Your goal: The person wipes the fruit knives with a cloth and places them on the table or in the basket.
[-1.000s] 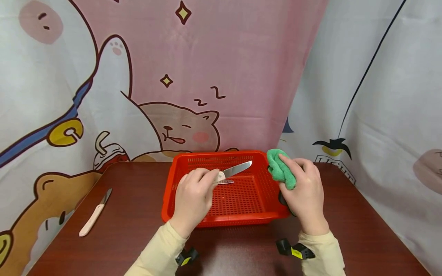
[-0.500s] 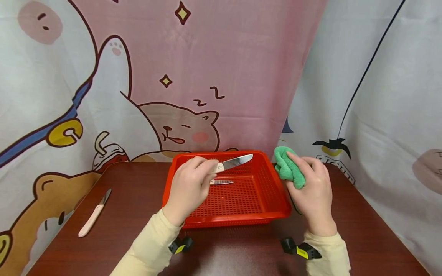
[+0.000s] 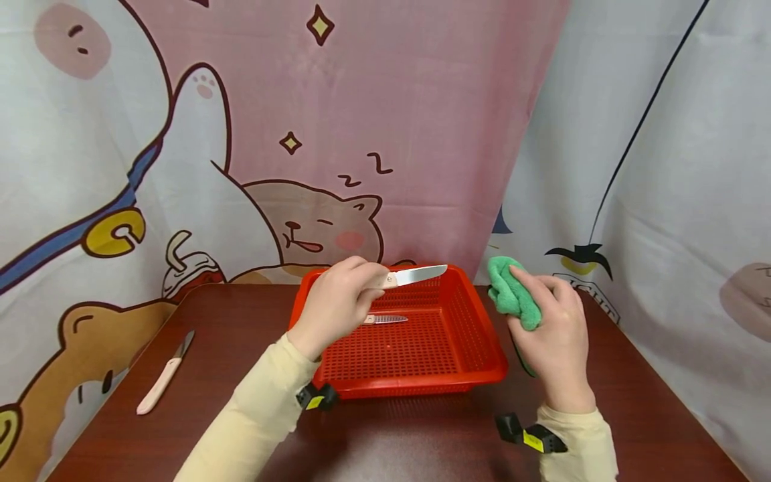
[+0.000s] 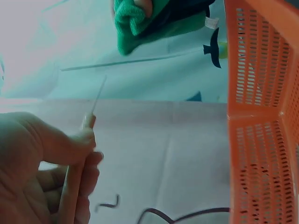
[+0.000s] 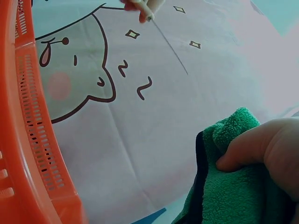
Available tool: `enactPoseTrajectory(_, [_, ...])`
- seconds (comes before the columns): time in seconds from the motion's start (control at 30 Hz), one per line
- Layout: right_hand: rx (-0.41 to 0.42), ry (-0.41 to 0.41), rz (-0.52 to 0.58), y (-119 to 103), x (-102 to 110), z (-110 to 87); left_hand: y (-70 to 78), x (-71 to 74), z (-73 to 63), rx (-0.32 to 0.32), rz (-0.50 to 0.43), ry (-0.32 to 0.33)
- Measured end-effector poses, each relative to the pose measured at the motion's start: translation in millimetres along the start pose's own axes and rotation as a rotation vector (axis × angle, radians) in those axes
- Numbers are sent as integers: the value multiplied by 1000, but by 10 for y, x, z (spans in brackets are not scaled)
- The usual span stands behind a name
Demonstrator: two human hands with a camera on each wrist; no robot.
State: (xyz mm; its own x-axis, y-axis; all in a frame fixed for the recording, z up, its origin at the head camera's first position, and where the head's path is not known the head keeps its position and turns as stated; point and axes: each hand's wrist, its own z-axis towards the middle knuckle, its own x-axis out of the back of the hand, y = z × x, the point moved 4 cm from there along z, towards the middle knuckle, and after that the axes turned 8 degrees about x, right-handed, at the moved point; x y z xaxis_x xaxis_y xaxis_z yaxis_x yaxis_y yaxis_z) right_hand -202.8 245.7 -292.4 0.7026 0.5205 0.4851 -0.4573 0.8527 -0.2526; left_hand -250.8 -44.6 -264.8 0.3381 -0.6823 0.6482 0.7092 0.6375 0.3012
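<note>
Head view, left hand: the person's left hand (image 3: 337, 301) grips the handle of a knife (image 3: 415, 275), holding it above the far part of the basket (image 3: 421, 383); the blade points right, tipped slightly up.
Head view, right hand: the right hand (image 3: 557, 328) grips a bunched green cloth (image 3: 512, 294), up in the air just past the basket's right rim — apart from the blade.
Head view, basket: red, full of small holes, by the far edge of the table (image 3: 241, 361), about midway along. The basket knife (image 3: 387, 319) lies flat on its floor, nearer the far wall.
Head view, table knife: the table knife (image 3: 168, 370) lies near the table's left edge, well apart from the basket, tip towards the far edge.
Head view, curtain: the curtain (image 3: 446, 134), pink and white with cartoon animals, hangs beyond the table's far edge.
Left wrist view, grip: thumb on the handle, fingers curled behind it; I see the blade nearly edge-on — a thin line. A small white tag (image 4: 211, 22) shows at the cloth's dark side.
Right wrist view, grip: the thumb presses into the cloth's pile; the other fingers are hidden.
</note>
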Motion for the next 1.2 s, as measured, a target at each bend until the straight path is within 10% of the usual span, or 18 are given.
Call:
enactPoseTrajectory(0.5, [28,-9,1,-14,-21,-4,-586,-364,245,259,-62,-354])
enactPoseTrajectory(1.2, [13,-54,-1,-42,-80,-14,-883,-1053,242,249,108,-563])
